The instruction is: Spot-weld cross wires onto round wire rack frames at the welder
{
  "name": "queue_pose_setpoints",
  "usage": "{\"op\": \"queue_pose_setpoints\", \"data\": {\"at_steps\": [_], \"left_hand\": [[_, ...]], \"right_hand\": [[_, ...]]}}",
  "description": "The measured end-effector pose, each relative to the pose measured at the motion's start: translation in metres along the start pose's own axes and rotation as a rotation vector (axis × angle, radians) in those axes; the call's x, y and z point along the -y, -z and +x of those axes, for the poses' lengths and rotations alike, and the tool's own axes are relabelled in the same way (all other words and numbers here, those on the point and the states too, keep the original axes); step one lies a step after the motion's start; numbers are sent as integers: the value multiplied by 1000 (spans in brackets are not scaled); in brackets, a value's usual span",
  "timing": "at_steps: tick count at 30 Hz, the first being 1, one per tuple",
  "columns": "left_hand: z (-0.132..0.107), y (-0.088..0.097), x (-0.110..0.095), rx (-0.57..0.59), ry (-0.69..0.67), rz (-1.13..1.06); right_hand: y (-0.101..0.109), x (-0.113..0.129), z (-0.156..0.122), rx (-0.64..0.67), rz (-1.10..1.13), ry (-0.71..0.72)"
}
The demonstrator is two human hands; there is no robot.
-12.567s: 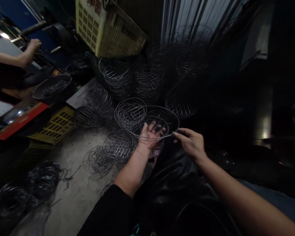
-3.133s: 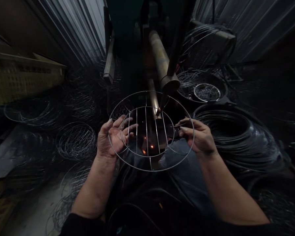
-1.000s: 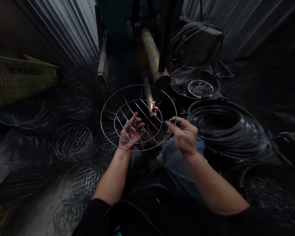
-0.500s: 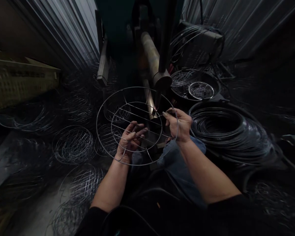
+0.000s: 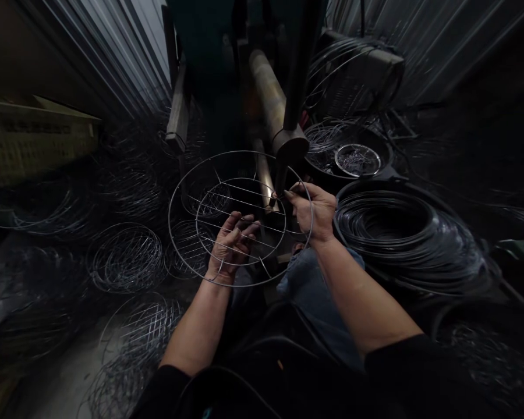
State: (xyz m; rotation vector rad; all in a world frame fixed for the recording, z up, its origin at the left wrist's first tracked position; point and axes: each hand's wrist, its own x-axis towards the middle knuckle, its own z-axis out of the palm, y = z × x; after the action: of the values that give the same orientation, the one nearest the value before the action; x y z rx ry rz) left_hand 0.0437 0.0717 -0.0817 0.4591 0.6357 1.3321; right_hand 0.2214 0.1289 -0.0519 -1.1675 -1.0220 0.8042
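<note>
A round wire rack (image 5: pixel 244 194), with an outer ring, an inner ring and parallel bars across it, is held level in front of me. My left hand (image 5: pixel 232 247) supports it from below at the near left, fingers loosely curled among the bars. At the rack's right side, my right hand (image 5: pixel 314 210) pinches what looks like a short piece of wire between thumb and forefinger, beside the inner ring. The inner ring's right edge lies between the machine's upper arm (image 5: pixel 268 87) and its lower brass-coloured rod (image 5: pixel 265 174); a small reddish glint shows there.
A big coil of wire (image 5: pixel 388 218) lies to the right, with a dark basin (image 5: pixel 386 166) and a small metal bowl (image 5: pixel 358 160) of short pieces behind it. Stacks of wire racks (image 5: pixel 128 259) cover the left floor. A yellow crate (image 5: pixel 39 139) stands farther left.
The rack and both hands have shifted slightly up and left in view. The right hand keeps its pinch and the left hand its hold under the rack.
</note>
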Motion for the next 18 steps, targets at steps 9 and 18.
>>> {"op": "queue_pose_setpoints", "data": {"at_steps": [9, 18], "left_hand": [[-3, -4, 2, 8, -6, -41], [-6, -10, 10, -5, -20, -74]], "right_hand": [[-3, -7, 7, 28, 21, 23], [-4, -4, 10, 51, 11, 10]]}}
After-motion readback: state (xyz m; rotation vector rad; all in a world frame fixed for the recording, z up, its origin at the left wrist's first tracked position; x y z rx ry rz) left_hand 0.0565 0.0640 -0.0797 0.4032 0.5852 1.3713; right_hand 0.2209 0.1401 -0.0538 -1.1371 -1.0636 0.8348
